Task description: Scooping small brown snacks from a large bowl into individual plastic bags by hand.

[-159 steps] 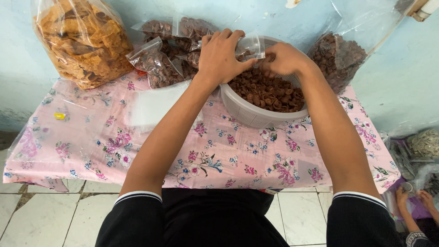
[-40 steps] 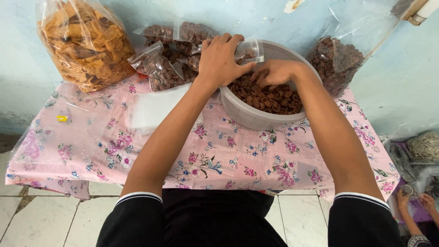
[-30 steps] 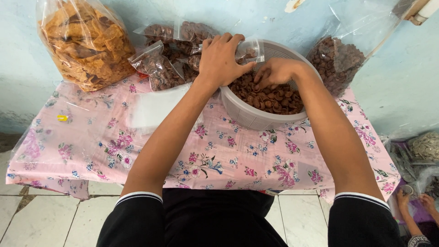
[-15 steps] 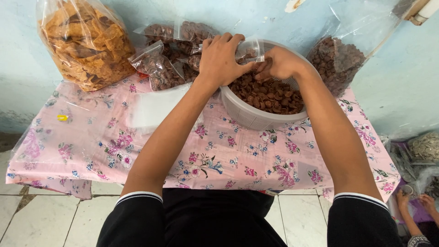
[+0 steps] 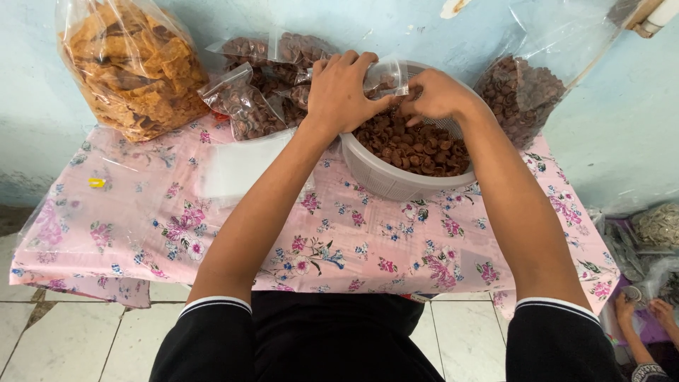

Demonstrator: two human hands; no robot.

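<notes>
Snack bags crowd the back of the scene. At far left a large clear bag of orange-brown chips (image 5: 131,67) leans against the pale blue wall (image 5: 42,106). It stands on the pink flowered tablecloth (image 5: 141,219), where a small yellow scrap (image 5: 96,182) also lies. A stack of empty clear pouches (image 5: 237,166) lies flat on the cloth, just beside the person's left forearm. Behind that stack several small sealed packets of dark brown snacks (image 5: 244,106) are heaped against the wall.

The left hand (image 5: 343,88) is curled around a small clear plastic bag (image 5: 385,74), pinching it between thumb and fingers. It holds the bag over the near left rim of the white plastic basket (image 5: 385,180). The bag's mouth faces right, and some brown pieces already show inside it. The basket sits on the cloth at the back of the table and is about half full of loose brown shell-shaped snacks (image 5: 421,148).

The right hand (image 5: 435,95) is bunched closed just at the bag's mouth, above the loose snacks. Its fingers are gathered downward, and what they hold is hidden from the camera.

Further right a big clear sack of the same brown snacks (image 5: 523,88) leans against the wall. At the bottom right corner, down near the floor, another person's hands (image 5: 647,311) appear beside more plastic bags (image 5: 654,226).
</notes>
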